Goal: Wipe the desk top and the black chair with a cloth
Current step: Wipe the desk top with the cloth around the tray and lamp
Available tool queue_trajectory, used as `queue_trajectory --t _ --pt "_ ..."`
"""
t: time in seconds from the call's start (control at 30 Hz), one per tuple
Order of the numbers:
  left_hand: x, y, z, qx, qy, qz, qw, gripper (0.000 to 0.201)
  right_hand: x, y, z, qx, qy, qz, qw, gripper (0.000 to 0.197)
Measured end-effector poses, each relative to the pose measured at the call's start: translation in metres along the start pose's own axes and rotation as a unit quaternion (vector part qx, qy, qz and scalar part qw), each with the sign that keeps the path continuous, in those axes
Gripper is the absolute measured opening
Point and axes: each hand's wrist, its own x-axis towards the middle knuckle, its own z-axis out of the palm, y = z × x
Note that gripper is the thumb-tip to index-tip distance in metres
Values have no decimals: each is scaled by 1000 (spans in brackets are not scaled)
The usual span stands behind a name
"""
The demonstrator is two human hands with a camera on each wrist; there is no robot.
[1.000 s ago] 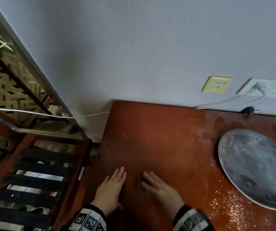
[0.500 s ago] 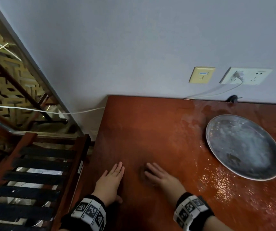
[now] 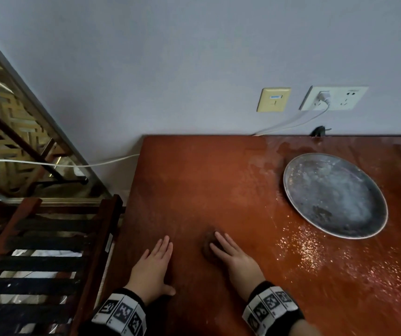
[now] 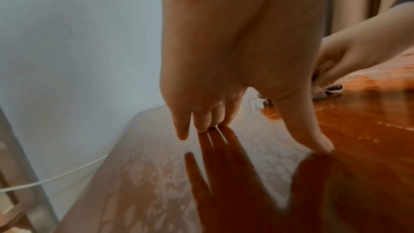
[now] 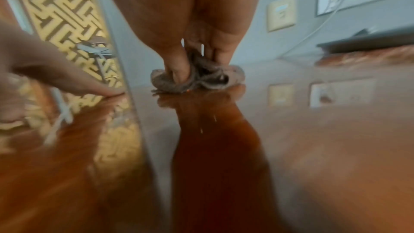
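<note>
Bare desk top stretches from the hands to the wall. On the right a round metal tray blocks the way, and a chair stands just beside the left edge.

- A lived-in room of a home or guesthouse, by the look of it.
- A glossy red-brown wooden tabletop stands against a plain grey wall.
- A white double socket with a plug in it and a beige wall plate sit above it.
- A slatted wooden chair and a gold fretwork screen stand at left.
- A round metal tray lies on the tabletop.
</note>
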Motion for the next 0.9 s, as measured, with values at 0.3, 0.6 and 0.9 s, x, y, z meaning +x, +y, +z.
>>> queue_trajectory --t 0.3,0.6,0.9 --pt "7 22 2 6 -12 19 1000 104 -5 63 -32 -2 44 174 984 58" --pt "19 30 -6 37 32 7 999 58 -48 20 50 -179 -5 -245 953 37" --pt "25 47 6 22 34 63 997 67 -39 103 -20 48 150 167 973 68"
